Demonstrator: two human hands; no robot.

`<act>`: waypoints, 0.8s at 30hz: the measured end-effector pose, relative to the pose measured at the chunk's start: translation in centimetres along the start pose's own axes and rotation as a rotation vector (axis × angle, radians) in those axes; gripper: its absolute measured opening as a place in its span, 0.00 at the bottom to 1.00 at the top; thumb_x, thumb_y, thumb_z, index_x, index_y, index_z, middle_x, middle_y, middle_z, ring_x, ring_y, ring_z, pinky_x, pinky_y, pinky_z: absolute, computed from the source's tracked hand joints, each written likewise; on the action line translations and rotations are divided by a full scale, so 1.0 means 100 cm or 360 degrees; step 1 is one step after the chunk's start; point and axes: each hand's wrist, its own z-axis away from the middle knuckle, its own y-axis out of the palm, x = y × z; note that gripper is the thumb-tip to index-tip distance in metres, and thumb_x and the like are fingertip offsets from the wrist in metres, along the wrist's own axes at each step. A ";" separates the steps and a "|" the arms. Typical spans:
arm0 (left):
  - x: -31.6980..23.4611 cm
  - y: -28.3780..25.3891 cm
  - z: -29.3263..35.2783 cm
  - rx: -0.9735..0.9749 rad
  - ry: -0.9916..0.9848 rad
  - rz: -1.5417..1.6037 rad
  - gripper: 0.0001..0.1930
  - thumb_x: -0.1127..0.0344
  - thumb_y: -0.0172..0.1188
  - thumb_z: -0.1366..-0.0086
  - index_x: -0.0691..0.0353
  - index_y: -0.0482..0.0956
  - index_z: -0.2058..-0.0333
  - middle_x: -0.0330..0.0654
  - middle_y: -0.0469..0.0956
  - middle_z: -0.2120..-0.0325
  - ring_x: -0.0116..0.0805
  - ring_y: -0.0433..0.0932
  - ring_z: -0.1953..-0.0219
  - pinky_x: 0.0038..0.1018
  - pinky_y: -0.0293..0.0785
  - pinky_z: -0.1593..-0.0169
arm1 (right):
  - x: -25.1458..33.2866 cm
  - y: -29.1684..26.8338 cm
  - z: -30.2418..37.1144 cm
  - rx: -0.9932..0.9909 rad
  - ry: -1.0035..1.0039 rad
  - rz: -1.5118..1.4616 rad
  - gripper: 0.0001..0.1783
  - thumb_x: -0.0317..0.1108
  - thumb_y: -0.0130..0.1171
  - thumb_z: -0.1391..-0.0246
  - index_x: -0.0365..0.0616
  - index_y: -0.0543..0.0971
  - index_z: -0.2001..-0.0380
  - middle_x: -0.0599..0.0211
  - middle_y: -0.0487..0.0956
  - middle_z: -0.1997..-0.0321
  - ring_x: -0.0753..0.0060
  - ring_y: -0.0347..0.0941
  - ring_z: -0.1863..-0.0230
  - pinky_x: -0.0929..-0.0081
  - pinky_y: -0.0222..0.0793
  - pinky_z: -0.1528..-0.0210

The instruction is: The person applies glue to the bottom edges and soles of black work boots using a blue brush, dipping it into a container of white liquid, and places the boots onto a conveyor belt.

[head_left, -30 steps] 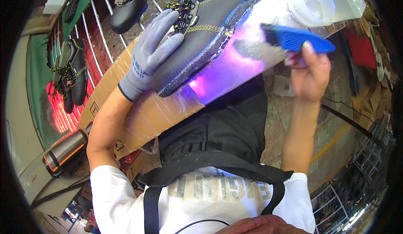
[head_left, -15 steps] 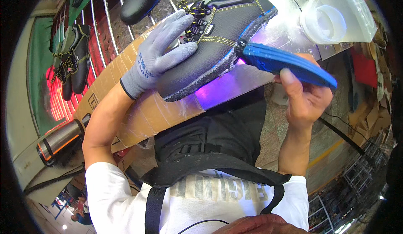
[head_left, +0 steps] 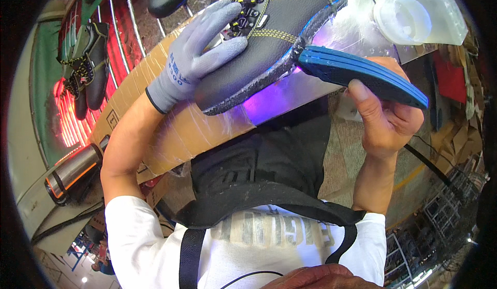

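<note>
Pressing the blue sole (head_left: 362,76) to the black work boot (head_left: 269,40), we clamp our bare right hand (head_left: 385,120) around it and close our gloved left hand (head_left: 199,51) over the laces; aligning edges at the toe matters most above the cardboard-covered surface (head_left: 171,128).

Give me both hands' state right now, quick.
Left hand: gloved, closed around the black boot, holding it.
Right hand: bare, closed on the blue sole, its tip at the boot's edge.
</note>
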 end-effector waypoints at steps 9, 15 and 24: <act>0.008 0.016 0.000 -0.0437 0.0342 -0.0275 0.29 0.63 0.73 0.48 0.59 0.74 0.47 0.63 0.76 0.48 0.58 0.78 0.45 0.46 0.75 0.42 | 0.013 0.032 0.026 0.0104 -0.0609 0.0436 0.17 0.23 0.73 0.52 0.35 0.80 0.58 0.54 0.84 0.64 0.58 0.84 0.66 0.69 0.80 0.64; -0.001 0.000 -0.003 -0.0171 0.0232 -0.0076 0.25 0.65 0.61 0.41 0.56 0.76 0.43 0.59 0.70 0.38 0.63 0.73 0.39 0.52 0.70 0.37 | 0.013 0.048 0.055 0.0173 -0.0570 0.0300 0.18 0.22 0.71 0.55 0.37 0.80 0.58 0.52 0.83 0.62 0.59 0.83 0.66 0.71 0.78 0.69; -0.056 -0.033 -0.053 -0.0311 0.0302 0.0158 0.37 0.62 0.74 0.49 0.73 0.72 0.42 0.64 0.76 0.45 0.62 0.78 0.43 0.56 0.70 0.38 | 0.025 0.019 0.030 -0.0611 0.0117 -0.0902 0.08 0.25 0.64 0.39 0.35 0.81 0.57 0.56 0.85 0.65 0.66 0.82 0.69 0.70 0.81 0.66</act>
